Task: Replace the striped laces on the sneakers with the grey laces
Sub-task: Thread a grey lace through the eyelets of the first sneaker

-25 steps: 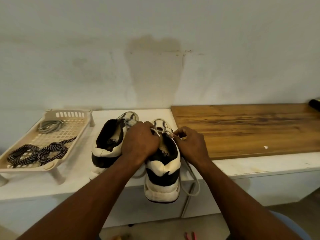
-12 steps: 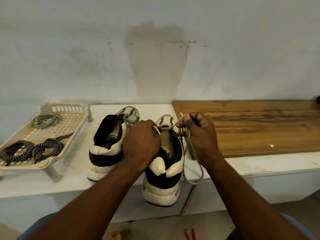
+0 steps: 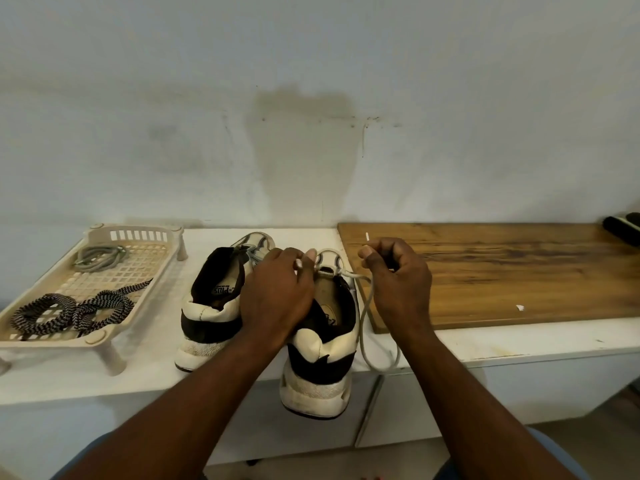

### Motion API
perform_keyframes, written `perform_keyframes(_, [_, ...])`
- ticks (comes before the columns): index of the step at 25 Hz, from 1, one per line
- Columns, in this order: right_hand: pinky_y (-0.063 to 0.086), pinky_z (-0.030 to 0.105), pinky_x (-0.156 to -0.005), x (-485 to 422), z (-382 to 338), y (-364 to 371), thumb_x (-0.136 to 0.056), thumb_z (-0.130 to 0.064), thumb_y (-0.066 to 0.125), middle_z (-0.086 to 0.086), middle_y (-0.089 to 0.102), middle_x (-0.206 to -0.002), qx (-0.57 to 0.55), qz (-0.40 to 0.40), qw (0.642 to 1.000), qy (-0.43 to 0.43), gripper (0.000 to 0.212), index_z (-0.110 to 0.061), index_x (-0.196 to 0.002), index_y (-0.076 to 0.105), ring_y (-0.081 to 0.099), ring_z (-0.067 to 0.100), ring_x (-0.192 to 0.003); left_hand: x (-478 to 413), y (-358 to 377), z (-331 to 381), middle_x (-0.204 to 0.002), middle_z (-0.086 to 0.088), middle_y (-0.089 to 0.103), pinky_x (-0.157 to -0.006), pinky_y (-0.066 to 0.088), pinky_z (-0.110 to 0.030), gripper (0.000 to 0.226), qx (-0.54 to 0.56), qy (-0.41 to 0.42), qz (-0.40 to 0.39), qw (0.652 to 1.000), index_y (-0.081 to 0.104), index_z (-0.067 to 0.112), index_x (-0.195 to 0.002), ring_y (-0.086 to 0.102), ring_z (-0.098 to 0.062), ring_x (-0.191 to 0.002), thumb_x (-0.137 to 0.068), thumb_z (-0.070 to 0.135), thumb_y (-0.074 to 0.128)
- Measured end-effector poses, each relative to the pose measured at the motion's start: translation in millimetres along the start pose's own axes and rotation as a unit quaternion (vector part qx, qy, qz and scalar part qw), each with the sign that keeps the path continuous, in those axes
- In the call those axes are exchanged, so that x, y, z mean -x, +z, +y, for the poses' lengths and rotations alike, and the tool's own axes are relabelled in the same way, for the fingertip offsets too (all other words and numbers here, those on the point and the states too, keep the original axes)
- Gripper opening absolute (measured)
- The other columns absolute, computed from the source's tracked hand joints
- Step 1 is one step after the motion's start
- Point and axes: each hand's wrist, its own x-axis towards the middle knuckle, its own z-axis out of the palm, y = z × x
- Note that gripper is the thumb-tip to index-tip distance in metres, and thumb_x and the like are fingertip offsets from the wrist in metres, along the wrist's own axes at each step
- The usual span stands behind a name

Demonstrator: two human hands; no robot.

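Note:
Two black-and-white sneakers stand heel-toward-me on the white counter. The right sneaker (image 3: 320, 355) overhangs the front edge; my left hand (image 3: 277, 292) grips its upper and tongue area, fingers curled by the top eyelets. My right hand (image 3: 398, 282) pinches a grey lace (image 3: 363, 327) that runs from the eyelets and loops down beside the shoe. The left sneaker (image 3: 211, 306) carries a grey lace near its toe. A striped black-and-white lace (image 3: 72, 311) and a coiled grey lace (image 3: 100, 258) lie in the beige tray (image 3: 104, 332).
A wooden board (image 3: 502, 271) covers the counter to the right, with a dark object (image 3: 623, 228) at its far end. The wall stands close behind. The white counter (image 3: 519, 344) edge runs just below the shoes, with cabinet fronts underneath.
My right hand has pulled the grey lace outward to the right, drawing it through the eyelet. My left hand stays on the right sneaker, fingers now further forward.

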Motion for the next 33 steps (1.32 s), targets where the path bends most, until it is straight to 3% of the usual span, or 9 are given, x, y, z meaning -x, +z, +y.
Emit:
perform_keyframes(3, [0.058, 0.024, -0.084, 0, -21, -9, -0.095, -0.013, 0.072, -0.006, 0.079, -0.09, -0.028, -0.024, 0.999, -0.018, 0.023, -0.026, -0.114, 0.067, 0.075, 0.007, -0.09, 3, -23, 13, -0.125, -0.003, 0.05, -0.089, 0.048, -0.038, 0.053, 0.04, 0.033, 0.003, 0.999, 0.069, 0.019, -0.114, 0.056, -0.023, -0.111, -0.102, 0.054, 0.031])
perform_keyframes(6, [0.061, 0.035, -0.09, 3, -47, -11, -0.098, -0.011, 0.068, -0.007, 0.08, -0.091, -0.057, -0.038, 0.998, -0.013, 0.013, -0.021, -0.107, 0.071, 0.076, 0.008, -0.093, -3, -54, 34, -0.129, 0.0, 0.042, -0.09, 0.047, -0.037, 0.047, 0.043, 0.104, -0.008, 0.994, 0.069, 0.025, -0.108, 0.048, -0.017, -0.115, -0.103, 0.055, 0.034])
perform_keyframes(9, [0.06, 0.033, -0.087, -1, -89, -13, -0.102, -0.013, 0.063, -0.006, 0.08, -0.093, -0.066, -0.052, 0.995, -0.049, 0.009, -0.018, -0.106, 0.069, 0.075, 0.008, -0.092, -20, -98, 73, -0.09, 0.009, 0.069, -0.079, 0.054, -0.037, 0.038, 0.143, 0.113, -0.062, 0.981, 0.072, 0.027, -0.096, 0.063, -0.004, -0.08, -0.104, 0.052, 0.044])
perform_keyframes(11, [0.058, 0.03, -0.082, -11, -130, -18, -0.103, -0.014, 0.061, -0.005, 0.08, -0.094, -0.083, -0.056, 0.992, -0.079, 0.008, -0.016, -0.106, 0.068, 0.075, 0.01, -0.092, -30, -133, 103, -0.07, 0.007, 0.071, -0.07, 0.055, -0.036, 0.032, 0.174, 0.129, -0.044, 0.975, 0.074, 0.027, -0.091, 0.063, -0.004, -0.063, -0.103, 0.047, 0.052])
perform_keyframes(15, [0.059, 0.035, -0.083, -29, -210, -30, -0.105, -0.015, 0.057, -0.003, 0.079, -0.096, -0.119, -0.071, 0.985, -0.105, 0.011, -0.013, -0.106, 0.068, 0.075, 0.015, -0.092, -43, -188, 152, -0.067, 0.007, 0.072, -0.064, 0.054, -0.034, 0.02, 0.229, 0.19, 0.014, 0.955, 0.062, 0.022, -0.097, 0.063, -0.004, -0.057, -0.104, 0.04, 0.056])
perform_keyframes(20, [0.059, 0.047, -0.092, -38, -280, -39, -0.104, -0.015, 0.058, 0.004, 0.078, -0.103, -0.187, -0.086, 0.972, -0.109, 0.014, -0.009, -0.107, 0.07, 0.076, 0.027, -0.096, -55, -233, 191, -0.071, 0.005, 0.074, -0.067, 0.059, -0.047, 0.026, 0.247, 0.22, 0.068, 0.941, 0.055, 0.018, -0.09, 0.067, -0.012, -0.061, -0.105, 0.04, 0.055])
perform_keyframes(24, [0.054, 0.034, -0.081, -41, -316, -44, -0.106, -0.016, 0.055, 0.004, 0.079, -0.101, -0.219, -0.075, 0.968, -0.102, 0.017, -0.011, -0.107, 0.071, 0.076, 0.021, -0.094, -62, -266, 211, -0.075, 0.012, 0.075, -0.076, 0.059, -0.044, 0.03, 0.264, 0.215, 0.134, 0.931, 0.072, 0.025, -0.083, 0.068, -0.006, -0.072, -0.098, 0.049, 0.063])
perform_keyframes(29, [0.052, 0.03, -0.082, -48, -357, -52, -0.105, -0.018, 0.057, 0.001, 0.079, -0.102, -0.264, -0.071, 0.959, -0.076, 0.017, -0.015, -0.109, 0.073, 0.074, 0.018, -0.096, -72, -288, 233, -0.103, 0.014, 0.074, -0.094, 0.057, -0.042, 0.024, 0.286, 0.203, 0.119, 0.929, 0.08, 0.028, -0.106, 0.067, -0.012, -0.101, -0.097, 0.044, 0.065])
perform_keyframes(33, [0.051, 0.028, -0.08, -54, -371, -51, -0.105, -0.017, 0.057, 0.001, 0.08, -0.105, -0.265, -0.079, 0.959, -0.065, 0.018, -0.014, -0.111, 0.074, 0.073, 0.02, -0.102, -76, -300, 246, -0.08, 0.012, 0.075, -0.083, 0.056, -0.033, 0.014, 0.288, 0.19, 0.155, 0.926, 0.075, 0.03, -0.095, 0.072, -0.008, -0.085, -0.086, 0.039, 0.08])
